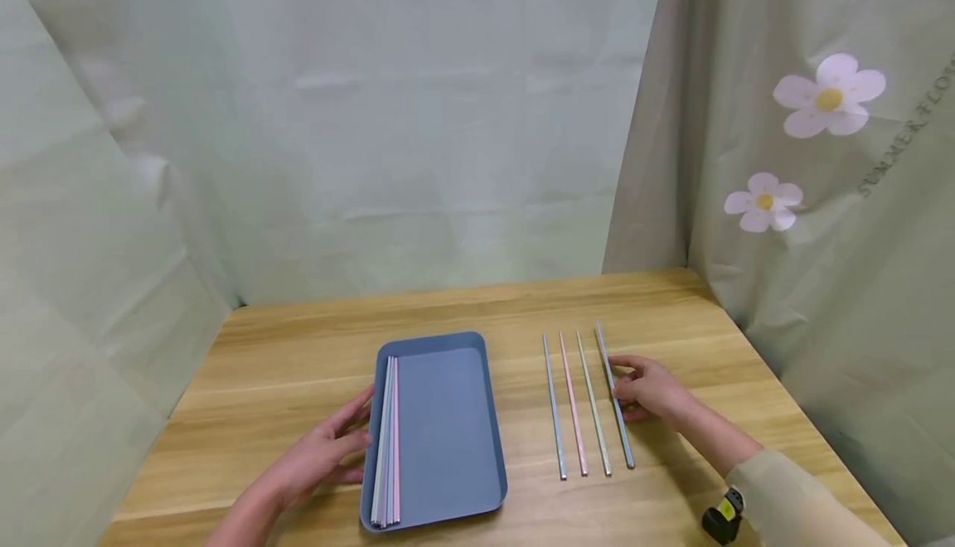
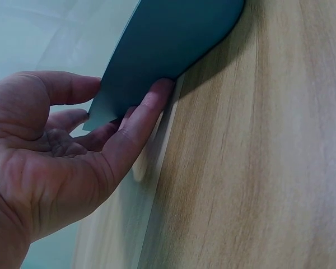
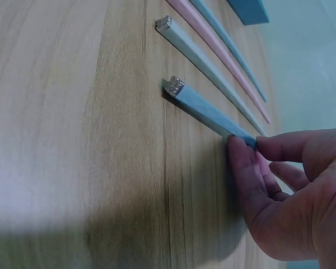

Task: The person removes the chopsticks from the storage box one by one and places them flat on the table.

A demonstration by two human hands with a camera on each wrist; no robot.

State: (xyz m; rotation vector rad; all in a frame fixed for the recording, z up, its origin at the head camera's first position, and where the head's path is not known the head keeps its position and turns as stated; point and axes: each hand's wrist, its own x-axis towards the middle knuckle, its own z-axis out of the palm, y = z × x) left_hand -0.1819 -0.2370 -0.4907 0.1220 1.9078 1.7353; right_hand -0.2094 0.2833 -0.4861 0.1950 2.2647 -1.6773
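Observation:
My right hand [image 1: 649, 388] pinches a blue chopstick [image 1: 615, 402] between thumb and fingers, at the right end of a row. In the right wrist view, its square patterned end [image 3: 174, 86] lies close over the wood. To its left lie a pale green chopstick [image 1: 593, 404], a pink chopstick [image 1: 573, 402] and a light blue chopstick [image 1: 555, 406], roughly parallel. Beside the blue-grey tray [image 1: 455, 439], my left hand [image 1: 321, 456] touches the outer left wall with its thumb and fingertips, fingers loosely bent. Several pale and pink chopsticks [image 1: 386, 443] lie along the tray's left inner side.
The wooden table [image 1: 298, 356] carries the tray and the row, with a strip of wood between them. Plain pale curtains [image 1: 448, 116] hang behind and at the left; a flowered curtain [image 1: 806, 282] hangs at the right edge. A dark wrist device [image 1: 722, 518] sits at the right sleeve.

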